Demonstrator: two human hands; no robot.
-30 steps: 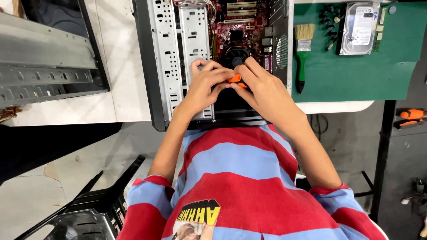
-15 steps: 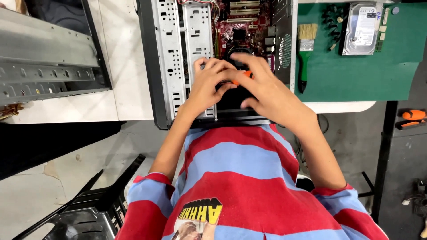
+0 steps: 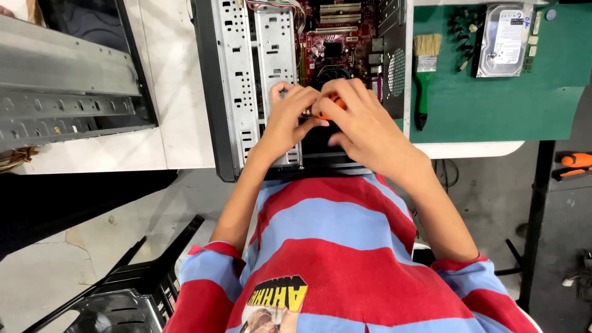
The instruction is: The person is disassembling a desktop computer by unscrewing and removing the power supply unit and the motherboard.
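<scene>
Fingers of both hands [image 3: 327, 117] hide orange tool [image 3: 333, 102], heading probably downward

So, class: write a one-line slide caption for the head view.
Left hand and right hand grip an orange-handled tool inside an open computer case.

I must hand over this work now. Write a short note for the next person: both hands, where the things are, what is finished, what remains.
Left hand: rests on the drive cage of the open computer case, fingers touching the orange-handled tool.
Right hand: wrapped around that tool, over the case's lower middle.
Side panel is off, lying to the left. Hard drive and green brush lie on the green mat.
Motherboard is still inside.
</scene>
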